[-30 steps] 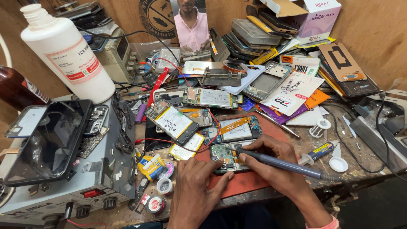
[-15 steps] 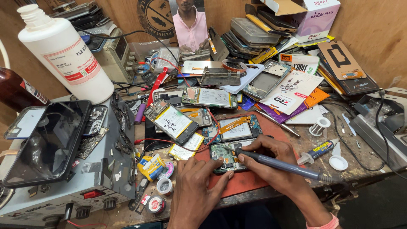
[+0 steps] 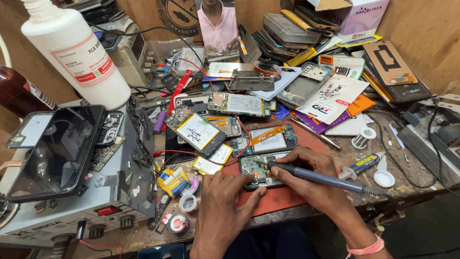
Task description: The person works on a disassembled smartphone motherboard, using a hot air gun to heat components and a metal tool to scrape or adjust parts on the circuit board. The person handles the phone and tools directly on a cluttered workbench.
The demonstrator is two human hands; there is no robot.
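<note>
Near table edge: left hand [image 3: 221, 211] lies flat, fingers spread and pressed against the near side of an opened phone [image 3: 256, 169], steadying it on the red mat [image 3: 282, 196]. Right hand [image 3: 311, 178] is closed around a blue-grey soldering iron [image 3: 318, 176], thumb and fingers pinching the barrel. The tip sits on the phone's circuit board, just ahead of the fingers; the exact contact point is too small to make out. The right forearm is cut off by the bottom edge. Left side: grey repair station [image 3: 96, 192] with a dark screen panel [image 3: 55, 151] lying on top. Far left corner: white bottle [image 3: 79, 52], top cut off.
</note>
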